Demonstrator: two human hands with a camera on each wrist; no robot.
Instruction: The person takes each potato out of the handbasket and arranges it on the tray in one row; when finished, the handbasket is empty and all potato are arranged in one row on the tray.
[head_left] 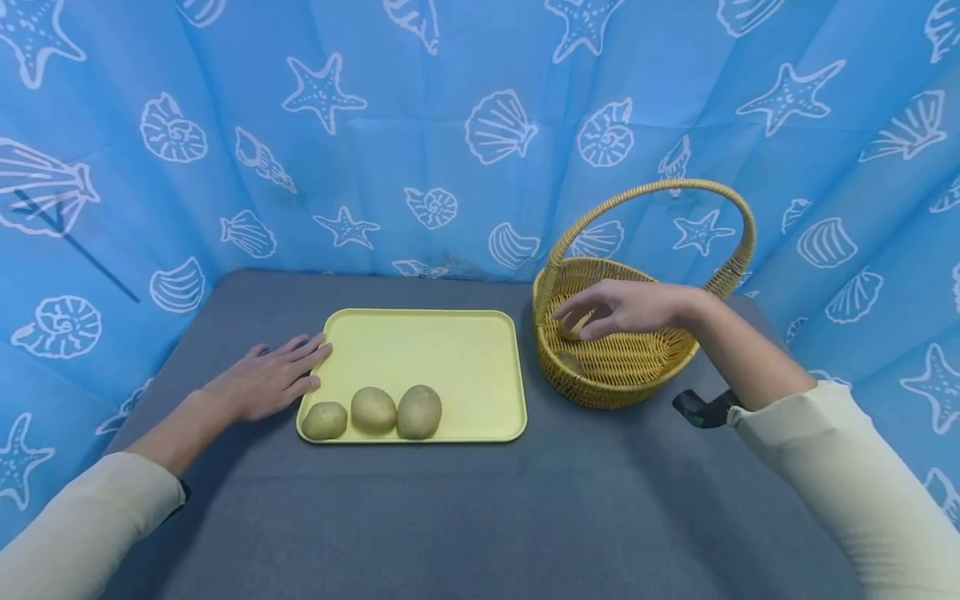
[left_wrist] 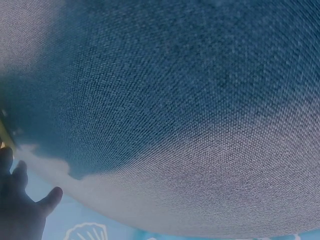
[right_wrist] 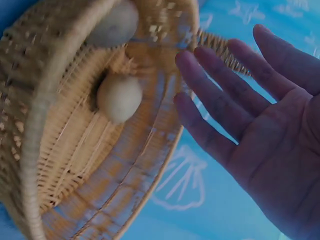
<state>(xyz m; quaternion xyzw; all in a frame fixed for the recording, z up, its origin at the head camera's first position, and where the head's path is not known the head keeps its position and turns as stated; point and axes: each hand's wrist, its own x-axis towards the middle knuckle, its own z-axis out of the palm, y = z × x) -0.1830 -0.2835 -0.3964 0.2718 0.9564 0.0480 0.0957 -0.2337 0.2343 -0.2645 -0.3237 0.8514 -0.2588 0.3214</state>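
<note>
My right hand (head_left: 626,307) hovers over the wicker basket (head_left: 611,385), its fingers loosely bent and holding nothing. In the right wrist view that hand (right_wrist: 260,115) has its fingers spread apart beside the basket's rim. Two potatoes lie inside the basket: one potato (right_wrist: 120,98) on the woven bottom, another potato (right_wrist: 116,24) near the wall. My left hand (head_left: 273,379) rests with straight fingers on the left edge of the yellow tray (head_left: 427,350). Along the tray's near side sit a small potato (head_left: 325,421), a middle potato (head_left: 373,410) and a larger potato (head_left: 419,412).
A grey cloth (head_left: 450,517) covers the table under tray and basket. The basket's tall arched handle (head_left: 660,185) rises above the right hand. Behind the table hangs a blue curtain (head_left: 420,133) printed with shells and starfish.
</note>
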